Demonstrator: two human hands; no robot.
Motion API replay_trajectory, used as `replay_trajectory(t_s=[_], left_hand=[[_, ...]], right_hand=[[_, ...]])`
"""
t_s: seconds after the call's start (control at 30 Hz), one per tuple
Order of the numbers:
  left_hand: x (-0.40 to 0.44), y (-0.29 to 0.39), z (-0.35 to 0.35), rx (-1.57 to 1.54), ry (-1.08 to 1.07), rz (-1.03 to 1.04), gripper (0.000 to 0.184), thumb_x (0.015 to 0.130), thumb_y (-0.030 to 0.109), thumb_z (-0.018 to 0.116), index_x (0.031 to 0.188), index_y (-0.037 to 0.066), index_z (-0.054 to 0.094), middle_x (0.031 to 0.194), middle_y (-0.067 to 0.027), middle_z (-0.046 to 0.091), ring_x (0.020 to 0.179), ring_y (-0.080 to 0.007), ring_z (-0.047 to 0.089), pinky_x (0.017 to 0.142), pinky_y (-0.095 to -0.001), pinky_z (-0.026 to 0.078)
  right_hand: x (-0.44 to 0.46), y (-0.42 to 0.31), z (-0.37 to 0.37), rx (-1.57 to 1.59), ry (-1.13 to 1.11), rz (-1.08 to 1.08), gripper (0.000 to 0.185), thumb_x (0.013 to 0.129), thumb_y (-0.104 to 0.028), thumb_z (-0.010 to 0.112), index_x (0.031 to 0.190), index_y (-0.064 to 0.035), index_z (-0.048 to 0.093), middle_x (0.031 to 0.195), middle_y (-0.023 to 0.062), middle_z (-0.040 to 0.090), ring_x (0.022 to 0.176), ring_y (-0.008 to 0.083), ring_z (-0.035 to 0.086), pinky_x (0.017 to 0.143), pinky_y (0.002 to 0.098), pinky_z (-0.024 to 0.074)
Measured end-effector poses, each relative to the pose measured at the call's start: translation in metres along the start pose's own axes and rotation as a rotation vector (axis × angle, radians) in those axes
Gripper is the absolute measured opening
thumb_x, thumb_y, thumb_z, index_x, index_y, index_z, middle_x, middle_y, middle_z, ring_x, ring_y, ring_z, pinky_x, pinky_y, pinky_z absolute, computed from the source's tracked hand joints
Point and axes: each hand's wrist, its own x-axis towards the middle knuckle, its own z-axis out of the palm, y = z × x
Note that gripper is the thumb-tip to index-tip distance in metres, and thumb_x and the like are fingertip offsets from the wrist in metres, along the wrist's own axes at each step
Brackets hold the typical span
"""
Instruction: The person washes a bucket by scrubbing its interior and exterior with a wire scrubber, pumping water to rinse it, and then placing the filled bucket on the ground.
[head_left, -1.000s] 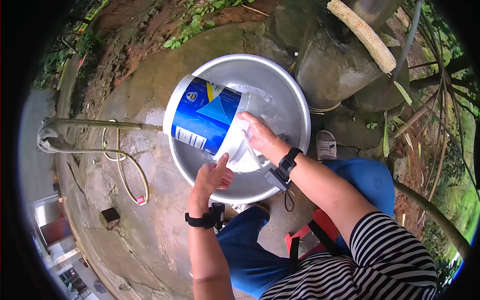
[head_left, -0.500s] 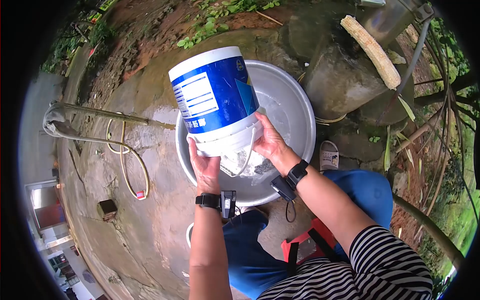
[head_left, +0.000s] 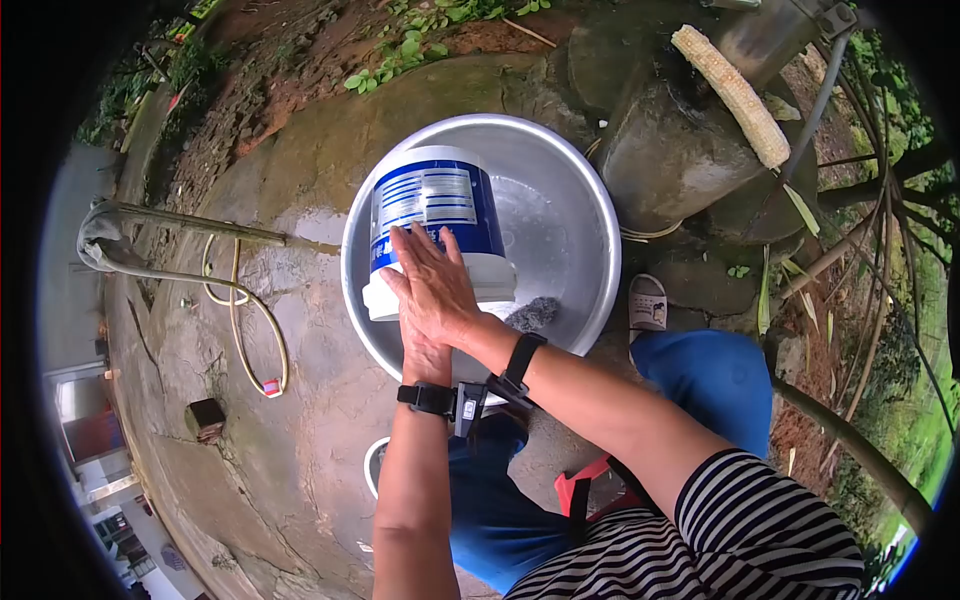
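A blue and white plastic bucket (head_left: pixel 485 205) lies tilted in a wide metal basin (head_left: pixel 590 180), its white rim end toward me. My right hand (head_left: pixel 440 290) reaches across to the left, fingers stretched out and apart, over the bucket's near end and on top of my left hand. Below it, my left hand (head_left: pixel 422 355) is at the rim's left part, its fingers hidden behind the right one. A dark grey fuzzy pad (head_left: pixel 535 314) sits in the basin to the right of the bucket's rim.
A corn cob (head_left: pixel 730 95) rests on a stone block (head_left: pixel 665 150) at upper right. A hose (head_left: pixel 238 320) curls over wet concrete at left, near a small dark block (head_left: pixel 208 420). A red stool (head_left: pixel 575 490) is partly visible beneath me; a white rim (head_left: pixel 372 468) shows beside my left forearm.
The bucket has come down and lies lower in the basin. My right hand has left the rim's right side and crossed over to the left hand. The grey pad now shows clearly.
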Motion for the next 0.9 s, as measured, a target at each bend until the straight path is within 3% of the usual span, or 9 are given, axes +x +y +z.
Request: replay_trajectory(t_s=[0.07,0.2,0.23,0.3,0.57,0.63,0.73,0.83,0.9], left_hand=[[0.005,0.015,0.003,-0.066,-0.120,-0.071,0.054,0.106,0.041,0.046,0.146,0.006,0.042,0.143,-0.0106,0.053,0.130,-0.0265,0.051,0.113,-0.0431,0.039],[-0.003,0.027,0.025,-0.109,0.088,0.009,0.059,0.099,0.044,0.059,0.144,0.007,0.046,0.141,-0.0108,0.056,0.130,-0.0270,0.052,0.114,-0.0463,0.037],[-0.007,0.037,0.040,-0.052,0.124,0.055,0.059,0.098,0.045,0.060,0.143,0.007,0.047,0.141,-0.0103,0.056,0.130,-0.0271,0.052,0.114,-0.0473,0.037],[-0.009,0.047,0.041,-0.065,0.115,0.079,0.059,0.098,0.046,0.060,0.142,0.009,0.049,0.142,-0.0088,0.056,0.131,-0.0264,0.051,0.114,-0.0483,0.037],[-0.009,0.049,0.047,0.001,0.110,0.162,0.059,0.103,0.049,0.047,0.145,0.008,0.046,0.145,-0.0090,0.053,0.133,-0.0262,0.050,0.114,-0.0479,0.037],[-0.011,0.043,0.051,0.132,0.001,0.137,0.059,0.104,0.048,0.046,0.148,0.008,0.042,0.144,-0.0090,0.053,0.133,-0.0248,0.050,0.113,-0.0415,0.039],[-0.017,0.028,0.067,0.229,-0.032,0.105,0.056,0.104,0.042,0.050,0.144,0.004,0.044,0.138,-0.0095,0.057,0.126,-0.0230,0.055,0.108,-0.0397,0.043],[-0.021,0.028,0.074,0.292,0.047,0.087,0.056,0.102,0.040,0.057,0.141,0.001,0.048,0.135,-0.0110,0.059,0.122,-0.0237,0.057,0.105,-0.0408,0.046],[-0.021,0.030,0.080,0.300,0.058,0.096,0.056,0.100,0.040,0.060,0.139,0.001,0.049,0.133,-0.0119,0.059,0.121,-0.0245,0.058,0.104,-0.0415,0.047]], right_hand=[[0.007,0.002,-0.012,-0.178,0.065,-0.101,0.073,0.101,-0.049,0.045,0.153,0.0004,0.029,0.161,0.0204,0.026,0.151,0.0353,0.020,0.121,0.0572,0.0079],[0.006,0.025,-0.039,-0.177,0.127,-0.223,0.075,0.097,-0.048,0.052,0.151,0.0006,0.034,0.158,0.0199,0.032,0.148,0.0368,0.026,0.119,0.0604,0.0125],[0.001,0.035,-0.045,-0.225,0.152,-0.144,0.073,0.100,-0.046,0.047,0.152,0.0011,0.030,0.158,0.0220,0.030,0.148,0.0375,0.027,0.118,0.0612,0.0136],[-0.008,0.065,-0.034,0.199,0.219,0.208,0.066,0.104,-0.040,0.038,0.154,0.0014,0.024,0.159,0.0245,0.027,0.149,0.0383,0.024,0.119,0.0608,0.0111],[-0.019,0.030,-0.047,-0.136,0.200,0.044,0.060,0.106,-0.032,0.032,0.157,-0.0022,0.019,0.162,0.0222,0.019,0.151,0.0384,0.017,0.120,0.0592,0.0077],[-0.012,0.002,-0.058,-0.145,0.106,-0.252,0.055,0.106,-0.037,0.033,0.155,-0.0120,0.032,0.163,0.0142,0.025,0.151,0.0375,0.018,0.120,0.0590,0.0058],[0.027,-0.021,-0.071,-0.280,0.069,-0.452,0.045,0.102,-0.043,0.044,0.132,-0.0146,0.064,0.152,0.0048,0.046,0.149,0.0317,0.026,0.121,0.0575,0.0050],[0.075,-0.009,-0.110,-0.467,-0.005,-0.351,0.046,0.101,-0.045,0.046,0.132,-0.0155,0.063,0.148,0.0065,0.050,0.145,0.0309,0.031,0.120,0.0579,0.0103],[0.096,0.035,-0.127,-0.521,0.169,-0.373,0.047,0.100,-0.046,0.048,0.131,-0.0135,0.061,0.149,0.0082,0.047,0.141,0.0338,0.037,0.118,0.0602,0.0157]])
